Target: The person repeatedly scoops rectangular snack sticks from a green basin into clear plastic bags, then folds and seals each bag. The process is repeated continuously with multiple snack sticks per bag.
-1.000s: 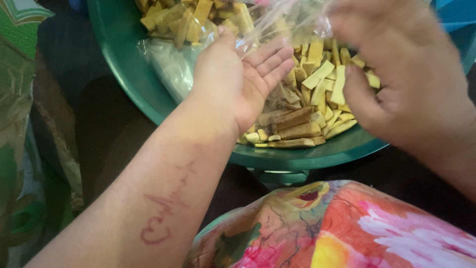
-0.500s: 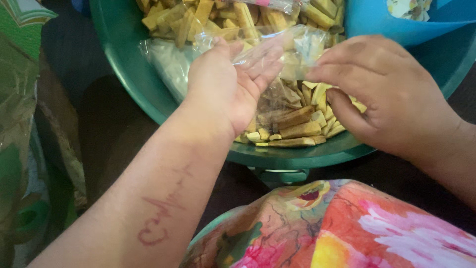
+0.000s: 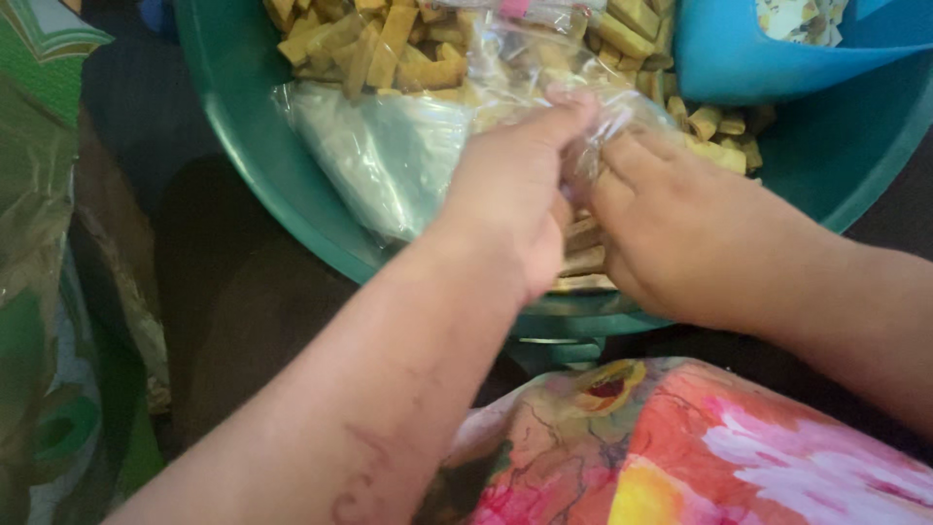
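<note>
In the centre of the frame, from the head camera, we see our left hand (image 3: 515,199) and our right hand (image 3: 680,238) side by side over a green basin (image 3: 243,136), whose wall fills the upper half of the picture. Both hands are closed in a pinch on a clear plastic bag (image 3: 389,156): the left thumb and fingers grip its crinkled edge near the top centre, and the right fingers curl onto the same film just beside them. The bag spreads toward the upper left, lying on yellow-brown snack sticks (image 3: 389,44) that fill the basin. At the upper right a blue scoop (image 3: 758,58) rests among the sticks. Along the bottom edge lies a bright floral cloth (image 3: 700,457).
</note>
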